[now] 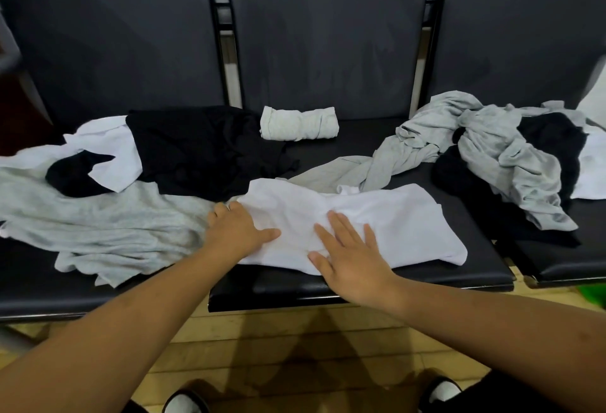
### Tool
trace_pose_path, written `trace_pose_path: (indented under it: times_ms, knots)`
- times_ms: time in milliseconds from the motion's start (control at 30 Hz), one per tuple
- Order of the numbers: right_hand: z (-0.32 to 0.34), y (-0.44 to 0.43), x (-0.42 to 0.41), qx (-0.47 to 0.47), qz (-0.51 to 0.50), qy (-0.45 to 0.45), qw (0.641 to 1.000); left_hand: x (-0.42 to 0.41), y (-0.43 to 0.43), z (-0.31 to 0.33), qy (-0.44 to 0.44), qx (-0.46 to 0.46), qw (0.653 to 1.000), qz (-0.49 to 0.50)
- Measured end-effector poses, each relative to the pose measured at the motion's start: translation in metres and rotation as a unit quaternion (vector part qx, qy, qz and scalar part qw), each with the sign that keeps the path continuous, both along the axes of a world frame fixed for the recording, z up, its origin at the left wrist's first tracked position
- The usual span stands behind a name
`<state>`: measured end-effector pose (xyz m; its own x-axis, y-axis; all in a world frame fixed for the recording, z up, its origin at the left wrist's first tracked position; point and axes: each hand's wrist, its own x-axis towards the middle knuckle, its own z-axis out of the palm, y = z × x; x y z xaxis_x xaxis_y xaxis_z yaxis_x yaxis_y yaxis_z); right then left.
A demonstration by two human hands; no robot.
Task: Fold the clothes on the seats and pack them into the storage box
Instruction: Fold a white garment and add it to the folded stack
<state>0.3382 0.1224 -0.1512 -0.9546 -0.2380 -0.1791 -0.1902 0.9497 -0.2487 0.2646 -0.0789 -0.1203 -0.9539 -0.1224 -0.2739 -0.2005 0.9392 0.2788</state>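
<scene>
Looking down from above: a wooden floor [295, 347], with the tips of the person's feet [185, 402] at the bottom edge. Two bare forearms reach forward to a row of dark padded seats.

A white garment [393, 219] lies on the front half of the middle seat [360, 283]. It is part folded and rumpled, and its near hem is close to the seat's front lip. The left hand [237, 225] is at the garment's left edge. Its grip is closed, with the fingers curled down over that edge and the thumb flat on the cloth. The right hand [344, 252] has no grip on anything; it lies open and spread, pressing the middle of the cloth.

The seat looks smooth, so a smoothing stroke pulled toward the body could slide the hem over the lip and onto the floor.

Just left, a pale grey garment [98, 222] sprawls over the left seat and touches the white one right where the left fingers curl. They could catch both layers, and the grey cloth would then be pulled into the fold.

Further back, a black garment [203, 150] lies partly over another white piece [108, 147]. A small grey roll [298, 124] sits alone at the back of the middle seat.

From a tangled grey and black heap [492, 150] on the right seat, a grey sleeve [328, 173] trails across to the white garment's far edge. Folding that edge could trap the sleeve and drag the heap along.

The storage box is not in view.
</scene>
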Motion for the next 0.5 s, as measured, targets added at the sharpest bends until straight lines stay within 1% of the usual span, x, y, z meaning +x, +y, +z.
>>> trace_pose_path:
  times_ms: [133,200,233,300,367,433,467,500]
  knots:
    - [0.004,0.013,-0.002,0.017,-0.018,-0.036,0.999,-0.002,-0.003,-0.002,-0.003,0.036,0.999,-0.008]
    - [0.008,0.017,-0.004,0.016,-0.019,-0.055,0.998,-0.001,-0.001,-0.003,0.006,0.013,0.999,-0.031]
    - [0.009,0.018,-0.006,0.008,-0.025,-0.056,0.998,0.000,0.000,-0.003,0.013,-0.002,0.999,-0.044]
    - [0.012,0.022,-0.010,-0.006,-0.050,-0.030,0.998,0.001,0.004,-0.002,0.016,0.008,0.998,-0.054]
    - [0.009,0.026,-0.010,0.015,-0.067,0.002,0.998,0.000,0.008,-0.003,0.009,0.048,0.998,-0.046]
    - [0.004,0.027,-0.007,0.053,-0.067,0.001,0.996,-0.003,0.009,-0.005,0.004,0.112,0.994,-0.010]
    - [0.002,0.026,-0.005,0.064,-0.067,0.000,0.996,-0.003,0.009,-0.006,-0.005,0.166,0.986,0.018]
    - [0.001,0.026,-0.004,0.066,-0.068,0.001,0.996,-0.004,0.010,-0.005,-0.023,0.239,0.969,0.052]
